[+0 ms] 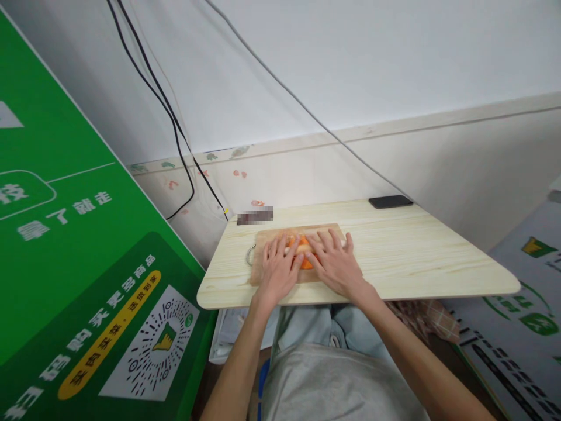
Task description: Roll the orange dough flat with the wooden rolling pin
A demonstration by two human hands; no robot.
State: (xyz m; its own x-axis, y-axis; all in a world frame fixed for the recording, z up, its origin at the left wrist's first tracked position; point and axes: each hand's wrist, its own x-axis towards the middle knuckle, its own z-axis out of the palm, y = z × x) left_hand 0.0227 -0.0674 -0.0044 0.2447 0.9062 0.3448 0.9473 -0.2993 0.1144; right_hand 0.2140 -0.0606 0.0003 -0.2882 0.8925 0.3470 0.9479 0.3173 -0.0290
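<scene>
A pale wooden rolling pin (pixel 303 249) lies crosswise over a flattened orange piece of what looks like dough or clay (pixel 308 263). Both rest on a small wooden cutting board (pixel 258 276) with a metal ring handle (pixel 249 255) at its left side. My left hand (pixel 279 268) lies flat across the left part of the pin, fingers stretched forward. Over the right part, my right hand (pixel 333 263) is spread with its palm down. The two thumbs come close together above the orange piece. My hands hide most of the pin and the sides of the orange piece.
The board sits near the front edge of a light wood-patterned table (pixel 421 257). A black phone (pixel 390 202) lies at the back right, and a dark pixelated object (pixel 255 216) at the back left. A green printed panel (pixel 100 193) stands left. Cables hang along the wall.
</scene>
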